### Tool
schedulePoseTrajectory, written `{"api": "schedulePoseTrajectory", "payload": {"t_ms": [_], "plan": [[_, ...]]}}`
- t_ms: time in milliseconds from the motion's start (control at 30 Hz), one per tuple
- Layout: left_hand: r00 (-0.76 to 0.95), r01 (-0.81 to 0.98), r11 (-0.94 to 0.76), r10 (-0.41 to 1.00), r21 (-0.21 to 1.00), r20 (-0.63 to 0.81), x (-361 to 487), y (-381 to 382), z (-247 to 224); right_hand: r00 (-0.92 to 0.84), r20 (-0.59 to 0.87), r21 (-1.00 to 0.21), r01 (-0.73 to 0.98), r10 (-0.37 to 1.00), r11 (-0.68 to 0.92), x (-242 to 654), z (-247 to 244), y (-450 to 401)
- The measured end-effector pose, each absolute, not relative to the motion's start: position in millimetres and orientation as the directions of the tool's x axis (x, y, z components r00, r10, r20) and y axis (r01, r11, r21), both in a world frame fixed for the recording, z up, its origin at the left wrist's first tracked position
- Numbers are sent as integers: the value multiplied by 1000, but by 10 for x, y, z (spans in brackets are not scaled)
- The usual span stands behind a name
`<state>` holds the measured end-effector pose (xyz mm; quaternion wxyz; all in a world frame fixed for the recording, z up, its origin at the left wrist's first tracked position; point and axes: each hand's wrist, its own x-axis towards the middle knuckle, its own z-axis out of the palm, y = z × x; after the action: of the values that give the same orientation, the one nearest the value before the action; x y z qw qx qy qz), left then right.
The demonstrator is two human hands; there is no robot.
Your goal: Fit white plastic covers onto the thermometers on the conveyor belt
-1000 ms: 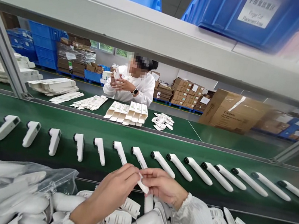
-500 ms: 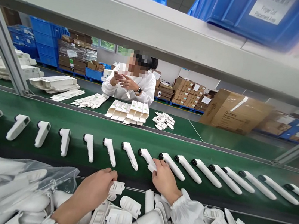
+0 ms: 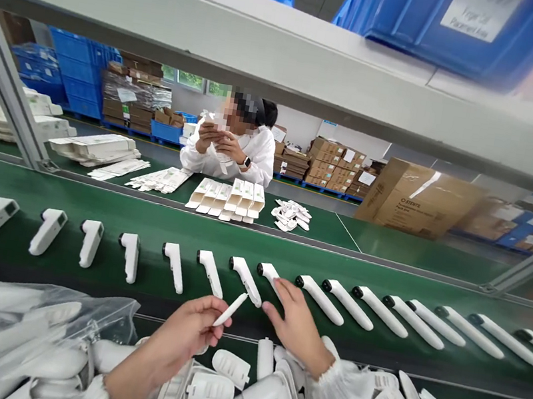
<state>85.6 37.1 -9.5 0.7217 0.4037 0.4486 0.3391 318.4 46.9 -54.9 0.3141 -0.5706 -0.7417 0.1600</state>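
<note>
White cover (image 3: 231, 310) is pinched in the left hand (image 3: 191, 327); the right hand (image 3: 298, 324), fingers apart, hides part of a white device (image 3: 269, 274).

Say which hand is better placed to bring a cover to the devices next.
Left, I'd judge: the left hand pinches a white cover close to the row of devices, while the right hand is at another device, with no cover visible in its fingers.

Thermometers (image 3: 323, 300) on belt (image 3: 221, 233), covers (image 3: 211, 390) before
</note>
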Motion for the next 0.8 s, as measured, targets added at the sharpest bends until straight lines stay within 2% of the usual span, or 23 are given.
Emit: {"api": "schedulePoseTrajectory", "payload": {"t_ms": [67,100,167,233,300,333,400,467,567,667,800], "plan": [[393,-162,465,840,870,-375,974,324,-146,-235,246,-856,402,940,324,2994,-471,320],[403,-159,462,837,872,-370,1025,308,-175,-271,211,-936,220,939,273,2899,-441,265],[411,-121,439,838,890,-358,1085,288,-224,-246,163,-987,-51,956,155,2766,-405,225],[398,-59,391,853,918,-338,1075,275,-254,-139,132,-982,-155,981,110,2772,-404,295],[390,178,189,888,966,-245,1011,252,-263,-84,126,-991,-64,988,121,2918,-436,439],[412,356,38,891,934,-193,975,233,-264,-85,120,-991,48,989,124,3021,-463,519],[482,666,-261,866,698,-136,926,186,-269,-105,108,-929,345,989,138,3220,-533,656],[518,792,-402,841,459,-158,929,141,-286,-119,126,-776,607,985,173,3342,-614,741],[538,820,-468,826,330,-167,981,119,-309,-154,145,-524,826,977,208,3344,-721,799],[532,809,-447,833,382,-152,973,176,-292,-137,107,-353,921,985,166,3270,-776,848],[462,729,-316,882,608,-96,837,322,-212,-100,115,-305,943,988,131,3289,-778,916]]}}
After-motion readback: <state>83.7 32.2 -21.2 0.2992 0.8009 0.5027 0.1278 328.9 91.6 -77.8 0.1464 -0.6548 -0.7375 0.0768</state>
